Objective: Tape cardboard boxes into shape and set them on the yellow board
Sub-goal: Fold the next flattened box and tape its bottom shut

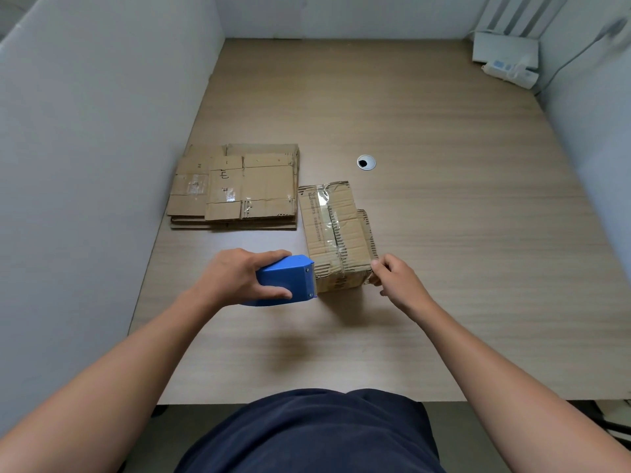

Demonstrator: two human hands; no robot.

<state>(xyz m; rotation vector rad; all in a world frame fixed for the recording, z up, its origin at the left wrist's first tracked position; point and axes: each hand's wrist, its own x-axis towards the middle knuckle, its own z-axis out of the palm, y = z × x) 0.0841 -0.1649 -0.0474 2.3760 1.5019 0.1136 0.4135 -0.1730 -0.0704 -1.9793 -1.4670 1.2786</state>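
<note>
Toward the near middle of the desk (444, 206) stands a taped cardboard box (336, 233). Its long sides run away from the person, clear tape runs along its top seam, and a flap edge juts out on its right side. The left hand (235, 278) grips a blue tape dispenser (286, 278), fingers curled over its top and thumb along its near side; the dispenser's front edge meets the box's near left corner. The right hand (399, 281) pinches the box's near right corner between thumb and curled fingers; whether a strip of tape lies in that pinch cannot be told. Beyond the dispenser, left of the box and almost touching its far left corner, lies a stack of flattened boxes (239, 189), its left edge close to the grey left partition (102, 165). A round cable grommet (366, 162) sits beyond the box, apart from it. Bare wood opens wide from the box's right side to the right partition (594, 138), and back to the far right corner, where a power strip (510, 71) and a white device (505, 47) sit. More bare wood lies between the hands and the desk's near edge.
</note>
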